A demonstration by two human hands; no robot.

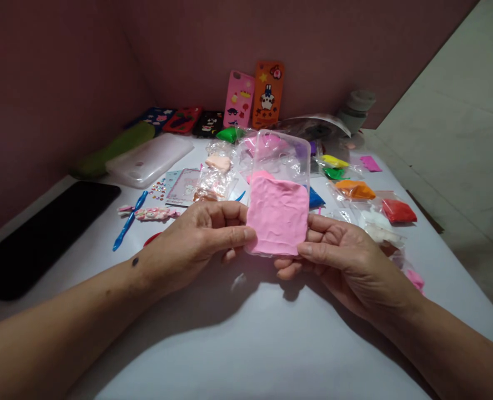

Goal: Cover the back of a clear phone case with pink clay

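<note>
A clear phone case (283,153) is held upright above the white table, in the middle of the view. Pink clay (277,216) covers roughly its lower two thirds, with a wrinkled surface and an uneven top edge; the upper part is bare. My left hand (213,230) grips the case's left edge near the bottom, thumb on the clay and fingers behind. At the lower right corner, my right hand (333,250) pinches the case the same way, its fingers partly hidden behind it.
Decorated cases, including an orange one (268,94), stand or lie along the back wall. Bagged clay, such as the red pack (398,211), lies to the right. On the left are a black phone-like slab (46,239), a translucent case (149,160) and a blue tool (130,220).
</note>
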